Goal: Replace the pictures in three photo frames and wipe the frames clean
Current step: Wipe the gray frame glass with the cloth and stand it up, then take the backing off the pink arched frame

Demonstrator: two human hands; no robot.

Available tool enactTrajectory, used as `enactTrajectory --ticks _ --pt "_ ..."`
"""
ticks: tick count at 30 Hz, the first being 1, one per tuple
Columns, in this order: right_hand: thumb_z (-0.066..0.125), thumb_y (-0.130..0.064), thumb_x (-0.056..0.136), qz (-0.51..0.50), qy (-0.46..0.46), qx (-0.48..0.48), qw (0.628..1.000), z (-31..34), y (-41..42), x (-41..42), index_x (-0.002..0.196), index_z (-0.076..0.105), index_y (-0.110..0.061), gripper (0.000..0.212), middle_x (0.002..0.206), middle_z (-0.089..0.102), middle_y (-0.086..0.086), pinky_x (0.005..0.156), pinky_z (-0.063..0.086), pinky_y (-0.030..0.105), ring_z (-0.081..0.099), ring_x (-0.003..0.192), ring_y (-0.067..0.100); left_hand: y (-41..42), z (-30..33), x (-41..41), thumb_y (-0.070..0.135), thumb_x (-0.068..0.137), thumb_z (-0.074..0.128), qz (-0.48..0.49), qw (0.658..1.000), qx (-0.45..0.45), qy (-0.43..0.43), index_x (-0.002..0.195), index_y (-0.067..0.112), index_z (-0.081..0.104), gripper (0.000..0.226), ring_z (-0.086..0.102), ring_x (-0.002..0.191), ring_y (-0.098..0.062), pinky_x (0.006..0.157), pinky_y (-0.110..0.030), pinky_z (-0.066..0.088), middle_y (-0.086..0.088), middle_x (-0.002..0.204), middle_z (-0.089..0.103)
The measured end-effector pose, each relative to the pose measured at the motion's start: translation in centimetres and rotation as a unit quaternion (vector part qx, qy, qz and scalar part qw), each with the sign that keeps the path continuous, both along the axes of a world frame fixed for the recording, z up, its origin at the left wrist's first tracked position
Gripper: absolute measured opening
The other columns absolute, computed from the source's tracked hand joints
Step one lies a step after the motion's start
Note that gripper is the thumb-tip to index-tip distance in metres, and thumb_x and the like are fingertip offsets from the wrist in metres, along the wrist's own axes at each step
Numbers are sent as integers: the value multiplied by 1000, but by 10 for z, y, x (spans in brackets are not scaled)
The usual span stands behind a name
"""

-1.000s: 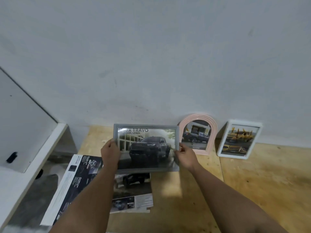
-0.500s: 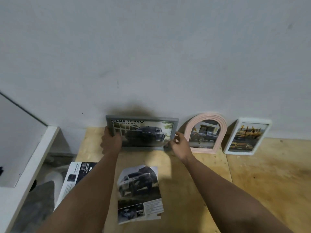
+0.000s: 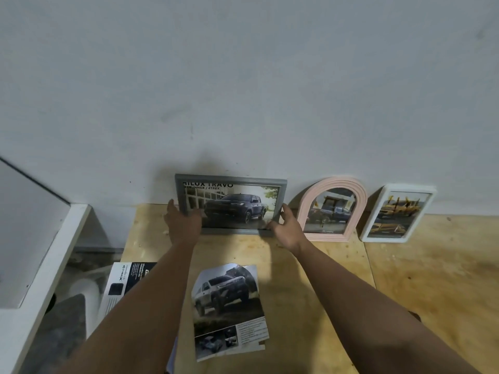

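Photo frames, three in a row along the back of a pale plywood tabletop (image 3: 310, 279), all leaning against a grey-white plaster wall (image 3: 243, 76). Largest and leftmost: a grey rectangular landscape frame (image 3: 231, 205) with a picture of a dark pickup truck under a printed headline, bottom edge on the wood, top edge against the wall. Just to its right, apart from it: a pink arched frame (image 3: 332, 209) with a dark truck picture. Further right, tilted slightly: a white rectangular portrait frame (image 3: 398, 214) with a yellow vehicle picture. On the bare wood nearer the camera, between the two forearms: a loose torn magazine page (image 3: 229, 310) showing a silver off-road truck, lying flat with curled edges. At the table's left edge, partly overhanging and partly hidden by the left arm: a dark printed brochure (image 3: 127, 284). Off to the far left: a white board or shelf edge (image 3: 46, 265), below it something dark and blurred, not identifiable. Left hand (image 3: 183, 222) at the grey frame's lower left corner, fingers fairly straight, thumb up along the left side rail, touching rather than gripping. Right hand (image 3: 286, 229) at the lower right corner, fingers loosely spread, thumb near the bottom rail, index finger up beside the right side rail; actual contact hard to judge. Hands well apart, one at each end of the grey frame.
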State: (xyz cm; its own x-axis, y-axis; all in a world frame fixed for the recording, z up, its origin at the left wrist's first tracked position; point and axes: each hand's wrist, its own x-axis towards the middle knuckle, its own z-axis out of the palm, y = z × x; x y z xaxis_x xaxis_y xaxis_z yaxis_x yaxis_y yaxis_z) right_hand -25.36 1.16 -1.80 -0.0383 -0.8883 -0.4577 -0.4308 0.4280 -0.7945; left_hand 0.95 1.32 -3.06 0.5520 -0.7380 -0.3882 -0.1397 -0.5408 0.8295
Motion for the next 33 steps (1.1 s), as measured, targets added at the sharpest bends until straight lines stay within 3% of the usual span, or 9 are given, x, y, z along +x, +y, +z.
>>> enactTrajectory --ticks 2,4,7,9,13,16,18,24,33 --pt "65 -25 99 -12 17 -16 1000 0 8 -3 161 23 -25 75 160 41 3 114 44 48 44 143 28 10 1 -14 29 90 66 39 998 11 -49 140 14 44 56 60 110 -32 86 -43 52 -16 136 51" --pt "63 -22 99 -37 14 -35 999 -4 17 -10 156 35 -26 64 151 53 4 103 52 38 54 134 27 21 -2 -32 26 95 58 10 998 17 -59 117 12 60 26 65 87 -25 67 -32 49 -14 113 66" --pt "59 -13 100 -63 47 -54 995 -4 35 -35 134 59 -16 34 106 68 -8 80 49 11 66 102 14 32 -9 -67 21 96 54 -95 993 52 -38 95 16 67 14 65 86 -29 72 -33 47 -10 94 70" --pt "60 -11 99 -87 63 -64 992 -1 45 -60 118 67 -17 21 96 68 -12 84 53 19 64 92 9 34 -6 -98 21 97 55 -171 984 45 -24 94 19 68 14 65 86 -25 71 -32 47 -4 91 69" --pt "61 -18 98 -175 111 -93 974 5 54 -114 111 70 -18 16 100 70 -2 76 47 25 65 96 20 24 12 -170 18 98 54 -305 952 1 -11 94 20 58 6 64 100 -33 82 -42 51 -2 96 62" --pt "57 -26 102 -210 108 -97 967 11 49 -147 122 64 -17 23 112 70 4 85 52 33 67 104 27 15 19 -216 17 98 55 -308 950 22 50 142 18 52 44 55 127 -25 96 -35 49 -4 136 56" --pt "54 -27 104 -208 90 -76 971 15 40 -162 139 55 -15 37 128 66 7 95 53 38 64 115 30 12 20 -239 16 98 53 -295 954 21 56 152 21 40 56 54 128 -26 101 -42 51 1 143 51" --pt "43 -3 103 -171 46 -6 984 14 13 -197 159 27 -8 59 159 40 10 116 29 31 34 148 31 -2 11 -279 14 101 44 -277 960 16 16 135 17 54 35 54 93 -20 81 -33 42 -9 117 62" --pt "50 -5 99 -140 -10 35 989 -8 7 -223 151 42 -17 53 137 59 5 102 53 50 62 115 30 2 -6 -283 18 105 42 -212 977 13 -8 131 15 59 31 59 96 -23 84 -35 46 -5 110 63"
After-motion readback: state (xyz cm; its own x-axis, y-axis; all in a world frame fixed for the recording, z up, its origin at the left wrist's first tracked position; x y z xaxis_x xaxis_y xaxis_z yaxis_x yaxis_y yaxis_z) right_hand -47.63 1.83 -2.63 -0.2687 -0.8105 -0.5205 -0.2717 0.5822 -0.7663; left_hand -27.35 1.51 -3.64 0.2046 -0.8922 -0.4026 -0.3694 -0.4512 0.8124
